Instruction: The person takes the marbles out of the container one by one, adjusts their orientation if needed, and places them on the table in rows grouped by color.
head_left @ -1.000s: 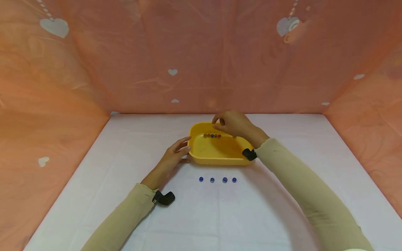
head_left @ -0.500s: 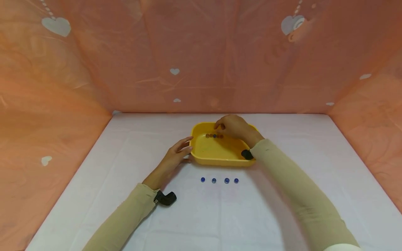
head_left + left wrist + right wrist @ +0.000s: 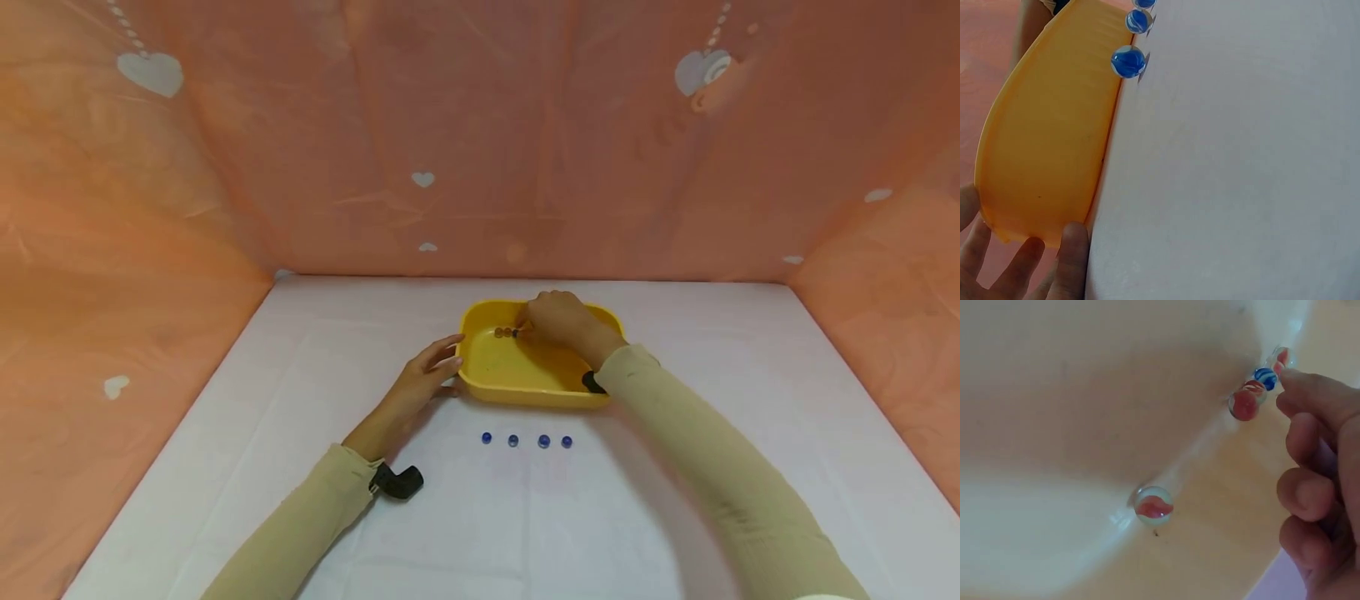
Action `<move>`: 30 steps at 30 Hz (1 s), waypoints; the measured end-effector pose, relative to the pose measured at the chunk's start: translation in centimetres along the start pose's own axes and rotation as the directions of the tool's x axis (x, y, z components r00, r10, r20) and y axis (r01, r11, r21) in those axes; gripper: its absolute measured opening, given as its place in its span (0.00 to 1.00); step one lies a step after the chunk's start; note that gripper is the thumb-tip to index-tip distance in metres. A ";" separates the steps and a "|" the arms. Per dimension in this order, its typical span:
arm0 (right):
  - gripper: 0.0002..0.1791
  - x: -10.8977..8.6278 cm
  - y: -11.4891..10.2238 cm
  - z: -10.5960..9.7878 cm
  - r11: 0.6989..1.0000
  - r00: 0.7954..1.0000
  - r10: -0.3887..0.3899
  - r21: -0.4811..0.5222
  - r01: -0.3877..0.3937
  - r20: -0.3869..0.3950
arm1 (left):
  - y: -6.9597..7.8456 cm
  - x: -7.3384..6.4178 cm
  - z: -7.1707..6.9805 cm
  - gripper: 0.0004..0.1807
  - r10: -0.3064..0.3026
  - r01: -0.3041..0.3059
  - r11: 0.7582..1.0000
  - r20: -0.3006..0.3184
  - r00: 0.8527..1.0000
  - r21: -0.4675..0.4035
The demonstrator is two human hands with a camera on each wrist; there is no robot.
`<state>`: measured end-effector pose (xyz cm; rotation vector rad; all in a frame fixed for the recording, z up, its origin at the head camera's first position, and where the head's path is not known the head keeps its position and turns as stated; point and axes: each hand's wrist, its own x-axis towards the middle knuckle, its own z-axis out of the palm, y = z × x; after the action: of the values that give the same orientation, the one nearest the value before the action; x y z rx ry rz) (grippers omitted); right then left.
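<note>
Yellow tray, right hand now lower, at its row of marbles.

Tray frt-L free (R hand behind)

right hand over the yellow tray kinda blocks part of the marble row inside it, one blue marble beside the tray gets chopped by the left wrist view's top edge, can't tell if anything's pinched
</note>
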<state>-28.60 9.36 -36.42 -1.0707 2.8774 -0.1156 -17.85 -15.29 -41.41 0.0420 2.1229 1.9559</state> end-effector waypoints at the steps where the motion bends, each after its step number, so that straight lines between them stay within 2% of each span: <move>1: 0.14 -0.1 0.0 0.0 1.000 1.000 0.001 -0.005 -0.001 0.002 | 0.0 0.0 0.1 0.27 -0.002 0.002 1.000 -0.001 1.000 -0.004; 8: 0.14 0.0 -0.2 0.4 1.000 1.000 -0.003 -0.027 0.003 0.025 | -0.2 0.0 0.1 0.26 -0.017 0.017 1.000 -0.006 1.000 0.004; 15: 0.14 0.5 -0.5 0.6 1.000 0.999 -0.001 -0.006 0.001 0.033 | -0.3 -0.2 -0.2 0.27 0.000 0.000 1.000 0.004 1.000 0.022; 26: 0.13 0.6 -0.3 0.4 0.999 0.998 0.023 0.030 -0.025 0.059 | 0.1 -0.1 0.0 0.27 -0.019 0.019 1.000 0.002 1.000 -0.002; 30: 0.12 0.6 -0.2 0.5 1.000 0.997 0.019 0.006 -0.019 0.072 | 0.0 0.0 0.1 0.27 -0.018 0.018 1.000 0.003 1.000 -0.006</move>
<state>-28.87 8.81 -36.94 -1.0247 2.8206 -0.0847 -17.83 -15.20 -41.44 0.0245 2.1082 1.9505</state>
